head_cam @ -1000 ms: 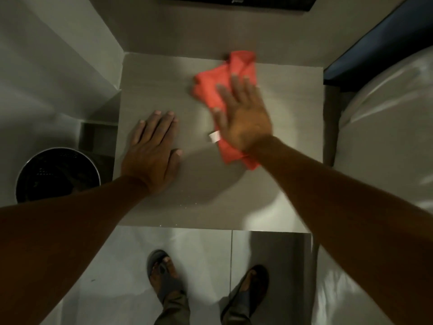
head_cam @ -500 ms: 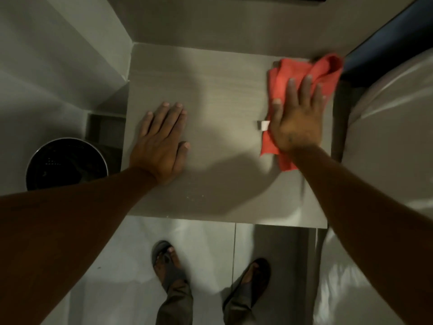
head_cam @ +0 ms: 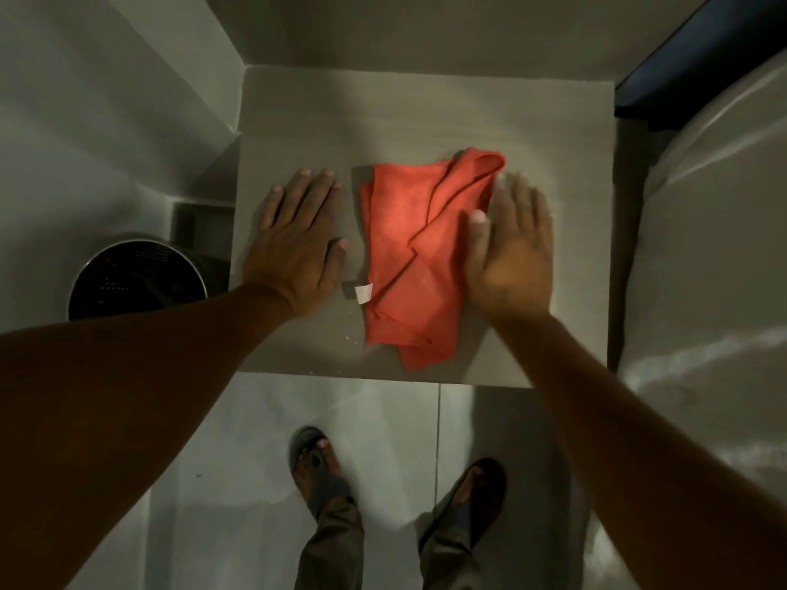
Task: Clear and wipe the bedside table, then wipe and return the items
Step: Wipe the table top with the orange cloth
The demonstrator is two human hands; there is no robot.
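The bedside table (head_cam: 426, 112) has a pale grey wood-grain top with nothing on it but a crumpled red cloth (head_cam: 409, 257), which lies in the middle with a small white tag at its left side. My left hand (head_cam: 298, 244) rests flat on the table just left of the cloth, fingers apart, holding nothing. My right hand (head_cam: 511, 253) lies flat and blurred at the cloth's right edge; its thumb rests on the cloth and its fingers are spread, not gripping.
A round black waste bin (head_cam: 136, 278) stands on the floor left of the table. A bed with white sheets (head_cam: 702, 291) runs along the right. Walls close in behind and to the left. My sandalled feet (head_cam: 319, 466) stand on pale floor tiles. Small crumbs (head_cam: 349, 334) dot the table's front.
My right hand has swept the cloth from the back middle out to the right edge and back to the table's middle. It now covers only the cloth's right edge. My left hand stayed flat.
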